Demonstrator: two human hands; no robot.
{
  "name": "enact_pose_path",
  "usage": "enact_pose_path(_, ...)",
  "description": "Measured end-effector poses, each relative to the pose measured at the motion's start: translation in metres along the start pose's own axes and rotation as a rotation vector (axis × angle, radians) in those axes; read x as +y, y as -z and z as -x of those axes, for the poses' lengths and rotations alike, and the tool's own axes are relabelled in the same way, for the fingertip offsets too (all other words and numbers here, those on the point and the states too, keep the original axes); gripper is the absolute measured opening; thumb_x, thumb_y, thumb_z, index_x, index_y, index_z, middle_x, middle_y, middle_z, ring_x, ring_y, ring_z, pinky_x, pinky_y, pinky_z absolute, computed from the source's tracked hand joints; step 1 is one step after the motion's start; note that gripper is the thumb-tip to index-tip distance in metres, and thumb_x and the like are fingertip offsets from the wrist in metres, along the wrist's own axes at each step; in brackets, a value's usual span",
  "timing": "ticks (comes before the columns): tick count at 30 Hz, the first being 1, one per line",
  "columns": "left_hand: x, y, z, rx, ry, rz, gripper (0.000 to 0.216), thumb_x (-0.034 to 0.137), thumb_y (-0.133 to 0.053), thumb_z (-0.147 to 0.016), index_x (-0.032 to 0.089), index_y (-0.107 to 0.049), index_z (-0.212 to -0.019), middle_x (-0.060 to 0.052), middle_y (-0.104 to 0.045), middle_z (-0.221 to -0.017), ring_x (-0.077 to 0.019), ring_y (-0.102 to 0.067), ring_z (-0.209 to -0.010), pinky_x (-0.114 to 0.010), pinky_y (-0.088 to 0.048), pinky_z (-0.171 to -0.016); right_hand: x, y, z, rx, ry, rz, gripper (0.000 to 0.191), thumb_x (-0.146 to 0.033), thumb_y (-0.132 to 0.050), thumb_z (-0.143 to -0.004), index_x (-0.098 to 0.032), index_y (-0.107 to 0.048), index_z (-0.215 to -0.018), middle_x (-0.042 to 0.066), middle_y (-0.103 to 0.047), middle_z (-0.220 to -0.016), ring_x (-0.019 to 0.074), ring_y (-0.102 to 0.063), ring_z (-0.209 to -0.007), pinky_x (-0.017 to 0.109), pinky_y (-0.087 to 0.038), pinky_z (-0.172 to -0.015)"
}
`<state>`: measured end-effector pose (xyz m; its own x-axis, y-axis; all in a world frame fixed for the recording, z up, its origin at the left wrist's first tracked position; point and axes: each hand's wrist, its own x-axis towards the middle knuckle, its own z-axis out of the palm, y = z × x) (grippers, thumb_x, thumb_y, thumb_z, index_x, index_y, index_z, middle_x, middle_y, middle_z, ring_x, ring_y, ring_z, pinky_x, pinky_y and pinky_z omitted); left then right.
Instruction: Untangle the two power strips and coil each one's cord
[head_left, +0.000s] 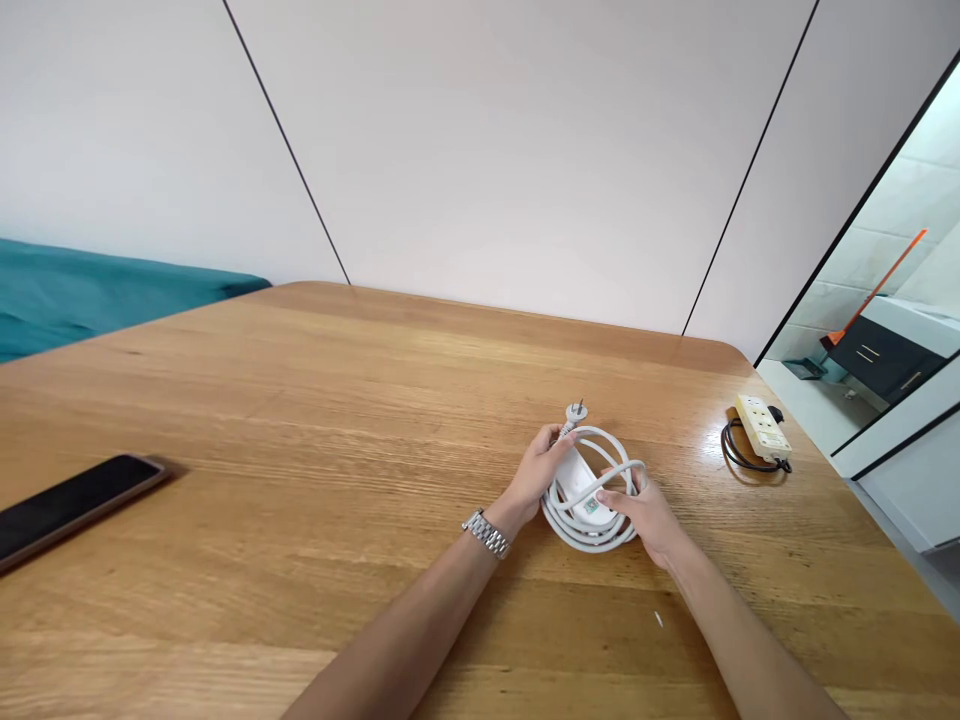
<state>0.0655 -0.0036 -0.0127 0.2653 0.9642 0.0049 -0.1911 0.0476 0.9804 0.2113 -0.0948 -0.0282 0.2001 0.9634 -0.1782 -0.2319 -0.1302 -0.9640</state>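
A white power strip [576, 478] with its thick white cord [592, 545] coiled round it is between my hands, just above or on the wooden table. Its plug [576, 411] points away from me, prongs up, at the top of the coil. My left hand [541, 465], with a metal watch on the wrist, grips the coil and the strip's upper left end, thumb on top. My right hand [646, 515] is closed on the right side of the coil, its thumb on the strip's lower end near a small green label. The undersides of both hands are hidden.
On the table [337, 430], a second, yellowish power strip [763, 428] with a black cord lies at the right. A black phone [75, 505] rests at the left. A small white scrap [658, 619] lies near my right forearm. The white wall [510, 150] borders the far edge.
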Motion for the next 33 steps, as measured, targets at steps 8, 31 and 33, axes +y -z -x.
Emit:
enact_pose_path(8,0.0,-0.011,-0.002,0.238,-0.114,0.227,0.055,0.054,-0.078,-0.061,0.016,-0.057,-0.094,-0.003,-0.063,-0.083,-0.0141,-0.057,-0.072,-0.026,-0.044,-0.065,-0.007,-0.002,0.015,-0.135,-0.203,-0.387,0.058,-0.031,-0.086,-0.057,-0.025,-0.065,-0.11,0.001,-0.073,-0.089,0.0227,-0.067,-0.087,0.042,-0.051,-0.08)
enact_pose_path(31,-0.006,-0.02,0.011,0.321,-0.344,0.112,0.044,0.048,-0.063,-0.081,0.02,-0.056,-0.114,-0.007,-0.063,-0.111,-0.0194,-0.059,-0.099,-0.029,-0.047,-0.085,0.009,-0.024,0.017,0.154,-0.048,-0.613,0.038,-0.031,-0.086,-0.056,-0.024,-0.071,-0.09,0.002,-0.074,-0.088,0.0232,-0.067,-0.087,0.04,-0.053,-0.077)
enact_pose_path(33,-0.007,-0.019,0.012,0.313,-0.339,0.119,0.044,0.048,-0.063,-0.081,0.02,-0.055,-0.113,-0.007,-0.062,-0.111,-0.0191,-0.059,-0.099,-0.03,-0.047,-0.086,0.009,-0.025,0.02,0.08,-0.061,-0.621,0.045,-0.032,-0.086,-0.058,-0.026,-0.07,-0.099,0.003,-0.074,-0.097,0.0249,-0.066,-0.095,0.044,-0.052,-0.082)
